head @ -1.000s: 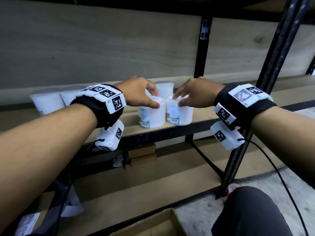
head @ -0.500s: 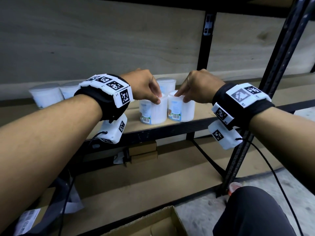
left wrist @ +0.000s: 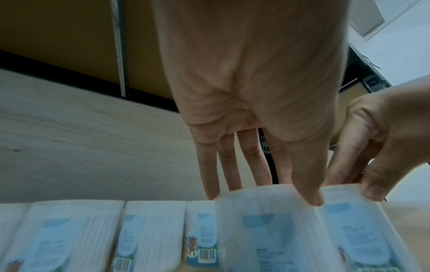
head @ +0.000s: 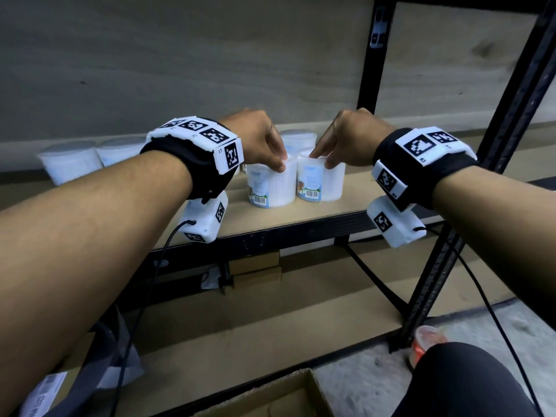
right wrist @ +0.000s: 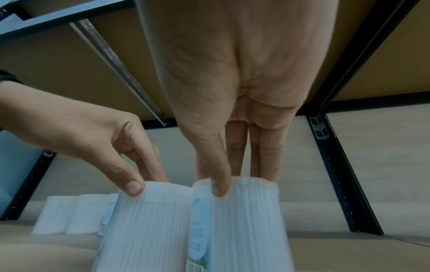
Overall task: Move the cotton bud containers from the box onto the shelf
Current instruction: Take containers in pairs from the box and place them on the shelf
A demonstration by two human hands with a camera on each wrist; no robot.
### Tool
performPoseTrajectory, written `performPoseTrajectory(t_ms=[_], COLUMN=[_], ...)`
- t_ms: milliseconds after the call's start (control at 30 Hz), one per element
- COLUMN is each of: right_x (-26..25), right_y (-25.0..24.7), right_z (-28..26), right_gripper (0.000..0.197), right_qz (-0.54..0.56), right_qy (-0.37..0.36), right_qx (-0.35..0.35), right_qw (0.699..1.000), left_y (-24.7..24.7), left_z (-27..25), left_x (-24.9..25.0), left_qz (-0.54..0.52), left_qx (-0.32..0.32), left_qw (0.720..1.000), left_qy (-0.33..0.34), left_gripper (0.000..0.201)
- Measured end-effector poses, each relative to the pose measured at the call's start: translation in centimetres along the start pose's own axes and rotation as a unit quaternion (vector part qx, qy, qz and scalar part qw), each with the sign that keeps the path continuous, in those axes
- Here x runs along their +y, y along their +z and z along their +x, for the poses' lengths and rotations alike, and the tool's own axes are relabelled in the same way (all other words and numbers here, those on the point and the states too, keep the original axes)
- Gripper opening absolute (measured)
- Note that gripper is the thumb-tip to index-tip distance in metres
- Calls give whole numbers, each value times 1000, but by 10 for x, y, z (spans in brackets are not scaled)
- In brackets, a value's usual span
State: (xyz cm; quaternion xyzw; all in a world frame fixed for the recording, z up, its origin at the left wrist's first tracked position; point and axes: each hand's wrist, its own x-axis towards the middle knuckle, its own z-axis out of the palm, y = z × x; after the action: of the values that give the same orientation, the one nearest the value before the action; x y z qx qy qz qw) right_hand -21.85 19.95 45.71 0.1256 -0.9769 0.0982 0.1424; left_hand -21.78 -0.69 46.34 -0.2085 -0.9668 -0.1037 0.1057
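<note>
While the open cardboard box (head: 270, 398) waits near the person's knee, both translucent white cylindrical cotton bud containers (head: 272, 185) now sit slightly deeper on the wooden shelf board (head: 361, 203). The left hand (head: 258, 139) and right hand (head: 349, 136) each pinch a lid rim, apparently nudging them toward the back row (head: 298, 139).

You are looking at dim, bluish pictures; both wrist views are soft with motion blur, and the containers (left wrist: 267, 230) look smeared. Your head view bends straight shelf posts (head: 493, 188) at the edges. The light perhaps comes from behind you.
</note>
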Motion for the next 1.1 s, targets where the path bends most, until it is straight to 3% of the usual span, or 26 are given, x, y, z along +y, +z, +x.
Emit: performPoseTrajectory(t_ms=[300,1100], right_x=[4,37], right_y=[12,27], right_z=[28,52], right_gripper=[28,32], right_qz=[-1,37], right_qy=[19,-41], right_qx=[-7,23], right_qw=[1000,998], left_y=[10,22], left_z=[24,46], left_x=[-11,-29], left_qz=[6,-15], left_qx=[17,35], left_qw=[1000,999], left_qy=[-7,11], left_gripper=[25,27])
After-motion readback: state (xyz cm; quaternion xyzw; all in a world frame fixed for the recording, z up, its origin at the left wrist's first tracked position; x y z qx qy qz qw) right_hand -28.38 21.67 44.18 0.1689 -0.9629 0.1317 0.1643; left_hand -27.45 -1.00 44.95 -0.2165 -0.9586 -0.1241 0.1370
